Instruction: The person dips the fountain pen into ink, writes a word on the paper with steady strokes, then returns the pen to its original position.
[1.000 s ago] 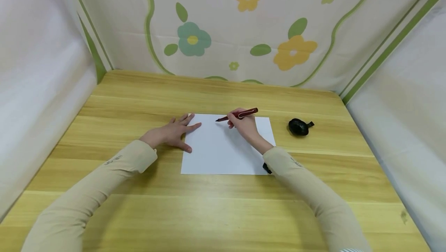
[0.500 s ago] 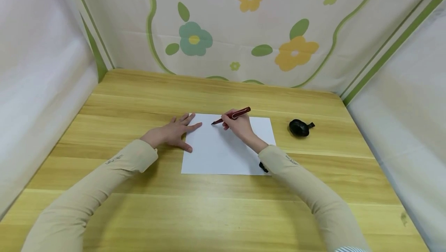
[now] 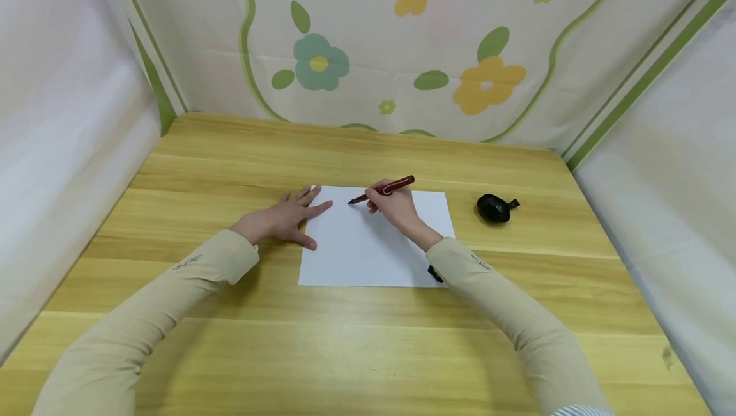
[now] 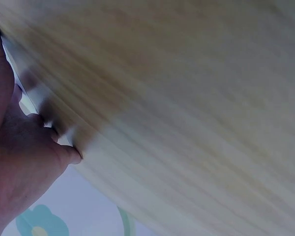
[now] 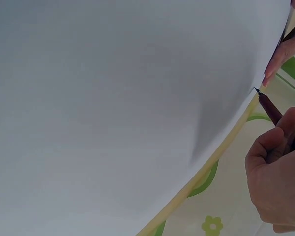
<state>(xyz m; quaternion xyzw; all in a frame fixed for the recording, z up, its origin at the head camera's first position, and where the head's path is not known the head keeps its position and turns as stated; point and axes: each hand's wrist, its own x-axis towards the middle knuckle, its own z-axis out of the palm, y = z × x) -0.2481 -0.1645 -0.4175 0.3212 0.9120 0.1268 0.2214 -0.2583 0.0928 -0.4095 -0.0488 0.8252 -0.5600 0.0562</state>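
Midway across the bench [image 3: 356,346], a person's right hand [image 3: 399,211] pinches a pen [image 3: 395,186], its nib [image 3: 352,202] left of that hand, near the far left corner of the paper [image 3: 351,250]; the left hand [image 3: 284,219], fingers [image 3: 319,209] splayed, rests across the paper's left edge.

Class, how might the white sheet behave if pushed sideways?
The white sheet looks thin, so it would probably buckle. Lying flat on the table, it might slide, though the left hand resting on its edge would likely resist.
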